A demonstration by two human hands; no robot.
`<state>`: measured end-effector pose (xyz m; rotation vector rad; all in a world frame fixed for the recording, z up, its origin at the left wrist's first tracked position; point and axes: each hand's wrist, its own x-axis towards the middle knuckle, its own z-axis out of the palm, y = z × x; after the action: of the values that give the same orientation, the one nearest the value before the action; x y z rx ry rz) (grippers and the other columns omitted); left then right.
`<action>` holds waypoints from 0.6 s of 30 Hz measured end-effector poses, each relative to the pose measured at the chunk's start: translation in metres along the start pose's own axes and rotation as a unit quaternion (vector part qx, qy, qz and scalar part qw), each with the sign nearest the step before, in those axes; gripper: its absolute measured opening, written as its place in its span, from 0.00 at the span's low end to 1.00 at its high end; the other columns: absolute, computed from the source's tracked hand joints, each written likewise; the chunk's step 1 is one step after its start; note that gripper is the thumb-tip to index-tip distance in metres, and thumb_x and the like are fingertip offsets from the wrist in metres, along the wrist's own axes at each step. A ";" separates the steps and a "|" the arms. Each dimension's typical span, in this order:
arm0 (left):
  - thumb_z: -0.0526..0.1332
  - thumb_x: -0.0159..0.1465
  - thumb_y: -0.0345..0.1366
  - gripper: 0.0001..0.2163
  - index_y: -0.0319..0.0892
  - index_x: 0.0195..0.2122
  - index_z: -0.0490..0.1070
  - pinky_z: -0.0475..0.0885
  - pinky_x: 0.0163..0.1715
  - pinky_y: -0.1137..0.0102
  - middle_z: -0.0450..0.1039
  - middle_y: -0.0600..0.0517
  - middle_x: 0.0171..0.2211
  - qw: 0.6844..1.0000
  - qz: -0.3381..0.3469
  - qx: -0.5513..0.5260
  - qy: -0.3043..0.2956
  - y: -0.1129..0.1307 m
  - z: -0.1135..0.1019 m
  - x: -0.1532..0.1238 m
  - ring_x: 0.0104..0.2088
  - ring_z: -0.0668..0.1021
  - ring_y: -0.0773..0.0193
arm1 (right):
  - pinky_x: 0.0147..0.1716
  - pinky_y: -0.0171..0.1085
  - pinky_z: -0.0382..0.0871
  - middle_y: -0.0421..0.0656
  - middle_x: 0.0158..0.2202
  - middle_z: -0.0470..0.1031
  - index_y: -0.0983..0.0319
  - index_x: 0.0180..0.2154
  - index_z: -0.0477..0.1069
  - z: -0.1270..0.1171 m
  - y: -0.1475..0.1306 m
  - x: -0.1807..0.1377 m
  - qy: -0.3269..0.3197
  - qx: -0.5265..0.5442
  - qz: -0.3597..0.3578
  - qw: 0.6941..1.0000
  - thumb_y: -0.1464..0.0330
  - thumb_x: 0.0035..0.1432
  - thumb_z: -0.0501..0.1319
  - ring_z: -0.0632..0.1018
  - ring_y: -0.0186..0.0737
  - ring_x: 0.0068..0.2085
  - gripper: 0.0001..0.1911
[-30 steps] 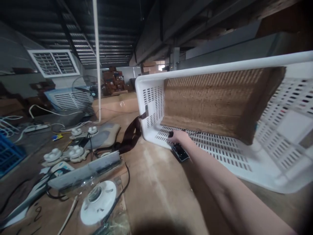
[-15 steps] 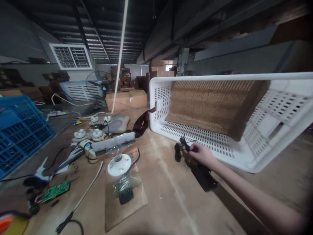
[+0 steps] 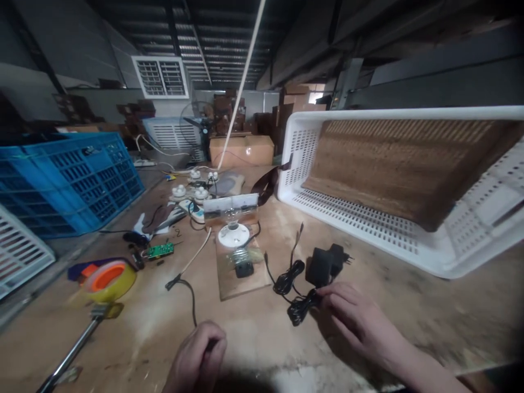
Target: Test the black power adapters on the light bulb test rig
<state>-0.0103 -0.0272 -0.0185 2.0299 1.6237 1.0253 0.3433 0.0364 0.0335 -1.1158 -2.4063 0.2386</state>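
My right hand (image 3: 360,316) pinches a bundled black cable (image 3: 301,310) on the wooden table, right of centre. Just beyond the fingertips lie two black power adapters (image 3: 320,267), one showing plug pins on its right. A second coiled cable (image 3: 289,277) sits to their left. At the bottom my left hand (image 3: 200,355) is closed, thumb against curled fingers. A thin black cord (image 3: 192,297) runs up to its knuckles; whether the fingers grip it is hidden. Ahead, a white lamp holder (image 3: 233,235) with a clear bulb stands on a wooden board (image 3: 225,286).
A white plastic crate (image 3: 360,218) lies on its side at right, cardboard inside. Blue crate (image 3: 82,185) stands at left. Tape roll (image 3: 110,281), metal-shafted tool (image 3: 71,352) and green circuit board (image 3: 160,250) lie on the left. Behind the lamp holder is a power strip (image 3: 196,210).
My right hand has come down and nearer from in front of the white crate, and the adapters with cables now rest on the table. My left hand has entered at the bottom. The view has shifted left.
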 end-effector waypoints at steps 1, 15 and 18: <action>0.55 0.71 0.39 0.09 0.47 0.34 0.71 0.73 0.29 0.75 0.74 0.57 0.28 1.000 0.030 0.004 0.007 -0.003 0.001 0.004 0.28 0.78 0.67 | 0.44 0.46 0.75 0.50 0.45 0.79 0.59 0.40 0.72 0.002 -0.008 0.003 -0.005 0.006 0.014 1.000 0.71 0.67 0.51 0.79 0.47 0.44 0.12; 0.58 0.68 0.33 0.04 0.45 0.36 0.71 0.70 0.31 0.70 0.74 0.55 0.28 0.991 0.130 0.028 0.003 -0.012 0.018 0.006 0.30 0.77 0.64 | 0.41 0.41 0.67 0.41 0.32 0.77 0.59 0.40 0.73 0.041 -0.066 0.024 -0.228 0.086 0.146 0.959 0.74 0.47 0.63 0.76 0.46 0.39 0.15; 0.61 0.67 0.36 0.04 0.45 0.34 0.70 0.69 0.31 0.70 0.74 0.55 0.28 0.996 0.085 0.013 0.004 -0.009 0.020 0.005 0.30 0.76 0.63 | 0.46 0.45 0.64 0.44 0.40 0.77 0.58 0.44 0.74 0.042 -0.075 0.017 -0.225 0.084 0.130 0.962 0.67 0.47 0.70 0.74 0.50 0.43 0.19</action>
<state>-0.0017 -0.0168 -0.0361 2.2159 1.4945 1.0758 0.2633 0.0018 0.0282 -1.4161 -2.5459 0.8524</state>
